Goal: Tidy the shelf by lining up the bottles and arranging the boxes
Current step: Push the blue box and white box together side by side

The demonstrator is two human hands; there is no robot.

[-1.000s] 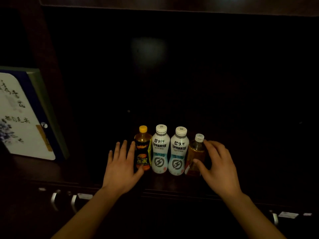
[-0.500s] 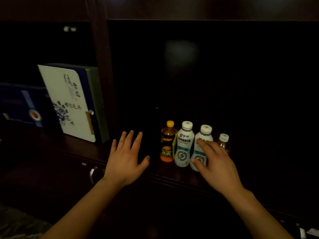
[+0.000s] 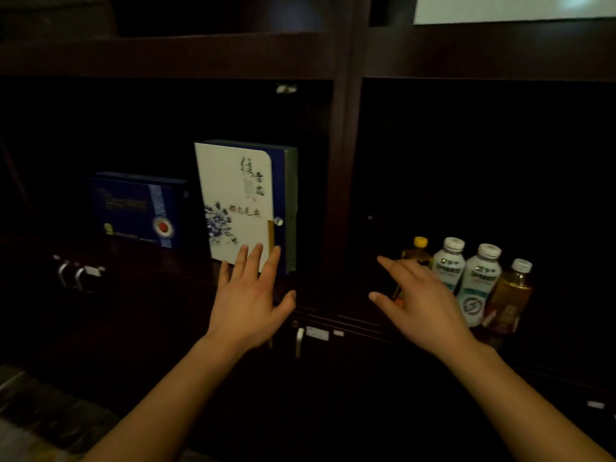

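Dark glossy shelf (image 3: pixel 160 271) holds rectangular boxes (image 3: pixel 240 201) and rounded bottles (image 3: pixel 480 278) (plastic).

This looks like a dim room in a home, at a tall dark-brown wooden cabinet (image 3: pixel 346 161) with open compartments split by an upright divider. One compartment holds 2 upright gift boxes: a white box with blue flowers and brush calligraphy (image 3: pixel 238 201) and a dark-blue rectangular box (image 3: pixel 136 208). The other holds 4 plastic drink bottles (image 3: pixel 480 278) in a row. Metal drawer handles (image 3: pixel 71 276) line the front below.
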